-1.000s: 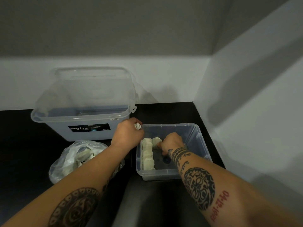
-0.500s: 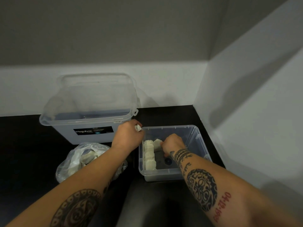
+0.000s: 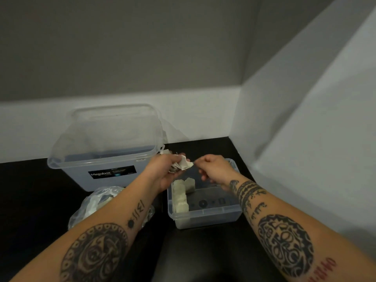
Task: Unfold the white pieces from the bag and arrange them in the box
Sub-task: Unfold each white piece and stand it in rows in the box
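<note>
Two hands meet just above the far left corner of the small clear box (image 3: 205, 217). The left hand (image 3: 162, 169) has its fingers curled round a crumpled white piece (image 3: 184, 164). The right hand (image 3: 215, 169), fingers curled, pinches that piece's right tip between thumb and forefinger. Both tattooed forearms reach in from the near side.

Inside the box, a row of unfolded white pieces (image 3: 180, 198) stands along its left wall, with one more beside the row's far end.

Left of the box on the black table (image 3: 30, 200) lies a crinkled clear plastic bag (image 3: 97, 202) with more white pieces in it, partly hidden by the left forearm.

Behind and left of the box stands a larger clear bin (image 3: 105, 159) with a clear lid tilted over it. Its black label (image 3: 112, 171) reads "Megabox"; the smaller print is too blurred to read. Red writing on the right forearm runs off the frame and cannot be read.
</note>
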A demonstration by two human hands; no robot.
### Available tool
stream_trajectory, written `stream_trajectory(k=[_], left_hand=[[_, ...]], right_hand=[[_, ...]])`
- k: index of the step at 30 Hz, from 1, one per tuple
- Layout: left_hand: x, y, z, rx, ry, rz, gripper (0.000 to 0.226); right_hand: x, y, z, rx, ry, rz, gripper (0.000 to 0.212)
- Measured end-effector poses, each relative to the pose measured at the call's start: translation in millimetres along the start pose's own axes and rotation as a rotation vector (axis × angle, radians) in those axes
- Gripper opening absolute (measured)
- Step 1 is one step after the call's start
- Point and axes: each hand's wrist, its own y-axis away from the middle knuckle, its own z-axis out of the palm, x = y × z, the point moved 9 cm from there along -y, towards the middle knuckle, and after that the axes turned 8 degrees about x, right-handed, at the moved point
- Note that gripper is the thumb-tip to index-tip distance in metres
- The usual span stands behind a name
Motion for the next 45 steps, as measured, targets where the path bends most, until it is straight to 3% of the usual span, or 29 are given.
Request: stream_trajectory(k=[5, 8, 13, 16, 22, 28, 35, 39, 45], left_hand=[[-3, -2, -2, 0.032, -0.081, 0.079, 0.025], [-4, -3, 1, 0.013, -0.046, 0.070, 0.020], [1, 1, 1, -0.017, -0.130, 0.158, 0.025], [5, 7, 5, -0.069, -0.166, 0.236, 0.030], [14, 8, 4, -0.023, -0.245, 0.348, 0.020], [22, 10, -2, 0.007, -0.317, 0.471, 0.007], [18, 13, 8, -0.072, -0.587, 0.583, 0.005], [18, 12, 8, -0.070, -0.595, 0.577, 0.003], [18, 15, 8, -0.076, -0.660, 0.583, 0.003]], right_hand=[[-24, 19, -1, -0.065, -0.152, -0.270, 0.032], [-26, 24, 2, -0.110, -0.145, -0.338, 0.044], [-20, 20, 0, -0.072, -0.310, -0.178, 0.036], [-21, 15, 1, -0.023, -0.258, -0.142, 0.034], [-36, 11, -13, 0.143, -0.252, -0.291, 0.010], [-43, 13, -24, 0.228, -0.186, -0.425, 0.018], [-36, 8, -14, 0.178, -0.055, -0.406, 0.019], [-31, 6, -14, 0.161, -0.113, -0.403, 0.025], [-23, 4, -5, 0.070, 0.029, -0.349, 0.014]])
